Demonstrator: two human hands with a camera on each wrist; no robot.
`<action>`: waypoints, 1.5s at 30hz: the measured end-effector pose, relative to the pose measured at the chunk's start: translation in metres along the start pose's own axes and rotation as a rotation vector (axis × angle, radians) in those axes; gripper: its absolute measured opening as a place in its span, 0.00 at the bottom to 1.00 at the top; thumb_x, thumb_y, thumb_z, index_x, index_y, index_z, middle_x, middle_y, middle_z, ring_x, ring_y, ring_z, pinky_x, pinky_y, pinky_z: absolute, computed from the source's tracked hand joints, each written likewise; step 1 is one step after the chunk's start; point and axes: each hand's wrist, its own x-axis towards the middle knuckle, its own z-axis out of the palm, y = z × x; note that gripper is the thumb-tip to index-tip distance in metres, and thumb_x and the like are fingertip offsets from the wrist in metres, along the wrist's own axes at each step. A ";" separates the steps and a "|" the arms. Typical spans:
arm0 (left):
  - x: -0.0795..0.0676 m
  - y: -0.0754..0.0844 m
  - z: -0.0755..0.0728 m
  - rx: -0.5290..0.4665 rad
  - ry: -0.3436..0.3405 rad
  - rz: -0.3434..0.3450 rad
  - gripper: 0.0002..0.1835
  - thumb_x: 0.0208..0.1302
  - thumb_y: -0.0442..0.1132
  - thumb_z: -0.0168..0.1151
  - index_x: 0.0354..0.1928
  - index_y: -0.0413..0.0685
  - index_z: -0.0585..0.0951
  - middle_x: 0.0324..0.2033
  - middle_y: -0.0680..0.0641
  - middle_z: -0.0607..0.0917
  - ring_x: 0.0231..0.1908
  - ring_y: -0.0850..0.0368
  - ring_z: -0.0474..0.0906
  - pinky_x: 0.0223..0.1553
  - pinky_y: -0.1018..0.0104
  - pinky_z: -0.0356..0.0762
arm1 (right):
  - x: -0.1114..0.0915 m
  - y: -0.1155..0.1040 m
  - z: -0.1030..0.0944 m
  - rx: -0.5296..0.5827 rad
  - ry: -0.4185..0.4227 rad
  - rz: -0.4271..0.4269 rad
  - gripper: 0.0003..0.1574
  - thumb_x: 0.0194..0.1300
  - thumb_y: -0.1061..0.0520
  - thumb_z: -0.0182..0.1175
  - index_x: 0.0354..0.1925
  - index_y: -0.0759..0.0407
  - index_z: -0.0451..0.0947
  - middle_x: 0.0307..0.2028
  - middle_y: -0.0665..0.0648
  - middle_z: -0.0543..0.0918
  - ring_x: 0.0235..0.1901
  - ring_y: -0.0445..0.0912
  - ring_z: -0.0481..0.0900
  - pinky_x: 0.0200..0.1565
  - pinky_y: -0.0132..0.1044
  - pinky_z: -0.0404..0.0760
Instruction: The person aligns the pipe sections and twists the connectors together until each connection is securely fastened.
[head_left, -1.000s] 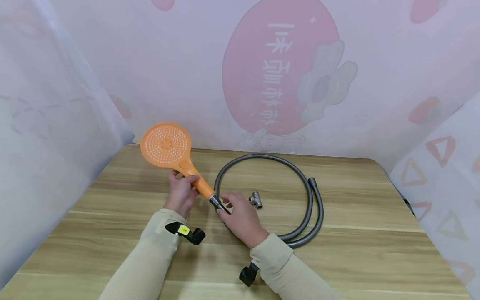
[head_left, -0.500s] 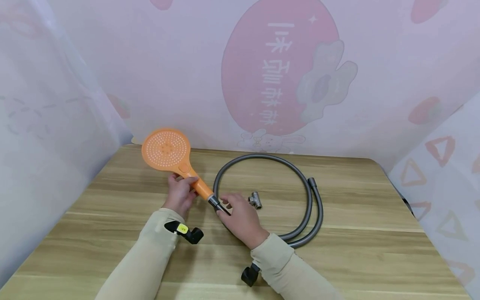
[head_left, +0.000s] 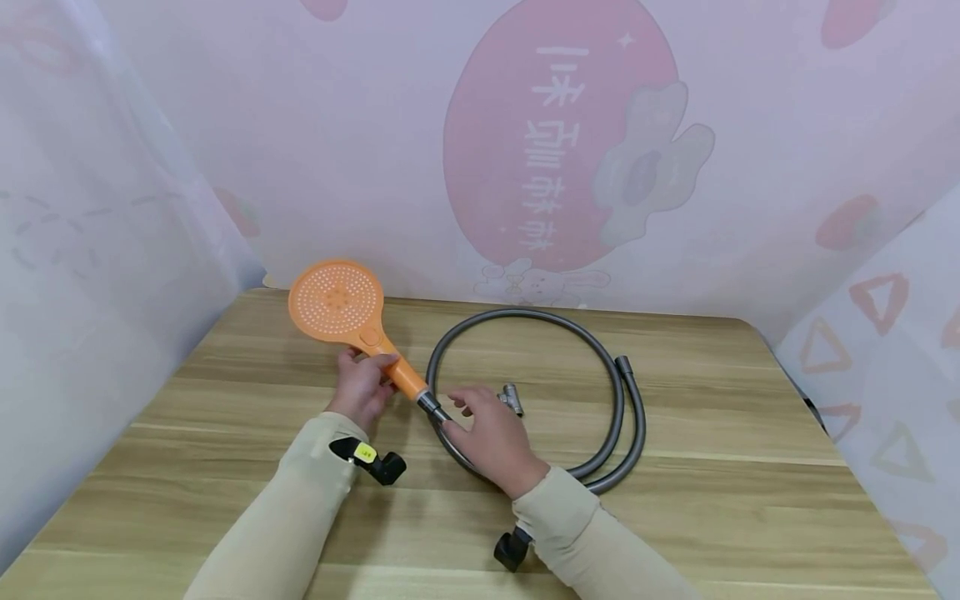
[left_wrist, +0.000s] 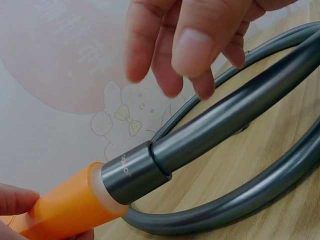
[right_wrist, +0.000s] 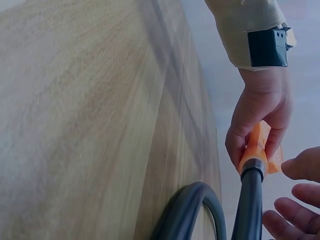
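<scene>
An orange hand shower [head_left: 336, 300], its perforated face showing, tilts up to the left above the table. My left hand [head_left: 360, 390] grips it by the handle. The dark grey end nut [left_wrist: 134, 172] of a shower hose [head_left: 517, 312] sits against the handle's lower end, with a pale ring showing between them. Beside this joint is my right hand [head_left: 491, 437], fingers loosely bent. Both wrist views show its fingertips apart from the hose, with nothing held. From the joint the hose runs down into a wide loop on the table.
A small T-shaped metal fitting [head_left: 512, 400] lies inside the hose loop, partly behind the right hand. The hose's other end [head_left: 624, 364] points away at the loop's right side. Printed cloth walls [head_left: 360, 150] stand behind and beside the wooden table [head_left: 712, 533].
My right hand has come off the hose at the joint and shifted slightly right, its fingers loosening. The hand shower's head has dipped a little; my left hand keeps its grip.
</scene>
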 end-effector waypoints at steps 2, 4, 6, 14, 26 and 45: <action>0.001 0.000 0.000 0.006 0.003 -0.002 0.43 0.66 0.25 0.51 0.72 0.58 0.39 0.66 0.43 0.58 0.56 0.52 0.67 0.53 0.60 0.73 | -0.001 0.001 -0.001 -0.003 -0.001 -0.001 0.23 0.64 0.53 0.63 0.57 0.57 0.77 0.51 0.54 0.80 0.47 0.47 0.79 0.44 0.39 0.80; 0.003 0.000 -0.001 0.006 0.006 -0.008 0.43 0.66 0.25 0.51 0.72 0.58 0.39 0.66 0.43 0.58 0.57 0.52 0.66 0.54 0.59 0.72 | -0.002 0.003 -0.002 -0.005 0.001 -0.006 0.23 0.64 0.53 0.63 0.57 0.57 0.77 0.51 0.54 0.80 0.47 0.47 0.79 0.45 0.39 0.79; 0.004 0.000 -0.001 0.006 0.010 -0.015 0.43 0.66 0.25 0.51 0.72 0.58 0.39 0.67 0.43 0.57 0.58 0.51 0.65 0.55 0.59 0.72 | -0.002 0.004 -0.003 -0.013 0.005 -0.015 0.23 0.64 0.53 0.63 0.57 0.57 0.78 0.51 0.54 0.81 0.47 0.46 0.79 0.45 0.39 0.79; 0.008 -0.001 -0.003 0.033 0.016 -0.022 0.43 0.66 0.25 0.52 0.73 0.57 0.40 0.64 0.44 0.60 0.57 0.52 0.68 0.52 0.61 0.74 | -0.004 0.007 -0.007 -0.056 0.016 -0.041 0.24 0.63 0.52 0.64 0.57 0.57 0.78 0.50 0.53 0.81 0.46 0.46 0.80 0.42 0.38 0.80; 0.010 -0.001 -0.001 0.056 0.025 -0.049 0.42 0.66 0.26 0.52 0.72 0.55 0.41 0.67 0.43 0.59 0.59 0.51 0.67 0.52 0.63 0.74 | -0.008 0.006 -0.017 -0.093 0.002 -0.056 0.24 0.64 0.54 0.64 0.57 0.58 0.77 0.51 0.55 0.81 0.47 0.48 0.80 0.42 0.40 0.81; 0.018 -0.001 -0.004 0.046 0.017 -0.076 0.40 0.67 0.25 0.50 0.73 0.53 0.43 0.70 0.41 0.57 0.65 0.49 0.62 0.63 0.59 0.68 | -0.014 0.014 -0.027 -0.092 -0.001 -0.061 0.23 0.64 0.53 0.64 0.56 0.57 0.77 0.50 0.53 0.80 0.46 0.47 0.80 0.42 0.39 0.81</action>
